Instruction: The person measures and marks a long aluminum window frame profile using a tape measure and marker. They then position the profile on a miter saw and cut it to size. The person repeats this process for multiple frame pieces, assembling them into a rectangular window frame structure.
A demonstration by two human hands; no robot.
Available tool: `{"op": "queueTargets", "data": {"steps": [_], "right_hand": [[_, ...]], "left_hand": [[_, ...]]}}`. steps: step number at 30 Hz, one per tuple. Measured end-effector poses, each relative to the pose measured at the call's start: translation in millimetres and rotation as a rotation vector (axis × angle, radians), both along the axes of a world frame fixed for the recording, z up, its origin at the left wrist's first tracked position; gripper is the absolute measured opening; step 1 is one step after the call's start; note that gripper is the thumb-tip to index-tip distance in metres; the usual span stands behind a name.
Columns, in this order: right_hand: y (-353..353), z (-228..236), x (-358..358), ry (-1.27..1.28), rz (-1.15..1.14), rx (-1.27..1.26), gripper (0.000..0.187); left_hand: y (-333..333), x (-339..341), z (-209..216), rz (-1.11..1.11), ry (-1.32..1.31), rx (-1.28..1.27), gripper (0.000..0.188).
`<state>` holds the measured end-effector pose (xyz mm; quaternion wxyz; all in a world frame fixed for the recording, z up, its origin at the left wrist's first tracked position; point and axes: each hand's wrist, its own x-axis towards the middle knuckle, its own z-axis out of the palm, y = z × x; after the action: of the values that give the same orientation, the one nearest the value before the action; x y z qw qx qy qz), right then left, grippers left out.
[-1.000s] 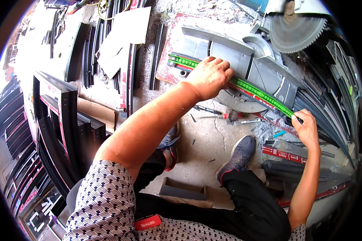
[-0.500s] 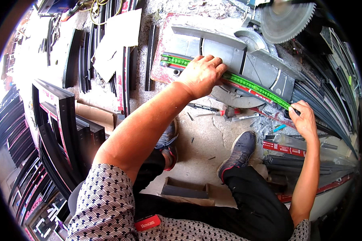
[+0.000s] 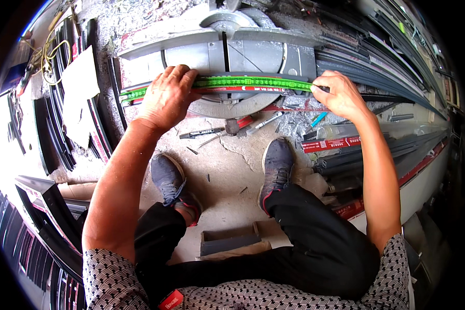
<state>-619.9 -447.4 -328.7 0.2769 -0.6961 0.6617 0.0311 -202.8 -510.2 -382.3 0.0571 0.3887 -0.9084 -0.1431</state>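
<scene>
A bright green tape measure blade (image 3: 253, 82) is stretched flat along a dark, narrow profile strip (image 3: 261, 90) with a red printed film. Both lie across the front of a grey metal saw table (image 3: 191, 57). Near the strip's left end, my left hand (image 3: 168, 98) is closed over tape and strip, knuckles up; its fingertips are hidden beneath. My right hand (image 3: 341, 95) pinches the tape's right end between thumb and fingers, where a small dark piece shows. The tape bows slightly between the hands.
A fence (image 3: 170, 41) runs behind the tape, with a dark slot in the saw table. Long grey profiles (image 3: 377, 67) spread out at the right. A marker pen (image 3: 201, 133) and screwdriver lie on the floor by my shoes. Framed profiles (image 3: 46, 206) stand at lower left.
The view has swung, so the saw table now sits mid-picture and the round saw blade is out of sight. More green tape shows between my hands, which keep their holds.
</scene>
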Motion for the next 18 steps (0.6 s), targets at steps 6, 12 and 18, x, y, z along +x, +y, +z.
{"op": "queueTargets", "data": {"steps": [6,12,18], "right_hand": [[0,-6,11,-0.070,0.005,0.004,0.025],[-4,-9,13,-0.053,0.016,0.023,0.026],[-7,-16,10,-0.027,0.022,0.050,0.026]], "left_hand": [[-5,11,1,-0.029,-0.013,-0.029,0.050],[-5,14,1,-0.041,0.014,-0.022,0.052],[-1,12,1,-0.014,-0.008,-0.004,0.053]]}}
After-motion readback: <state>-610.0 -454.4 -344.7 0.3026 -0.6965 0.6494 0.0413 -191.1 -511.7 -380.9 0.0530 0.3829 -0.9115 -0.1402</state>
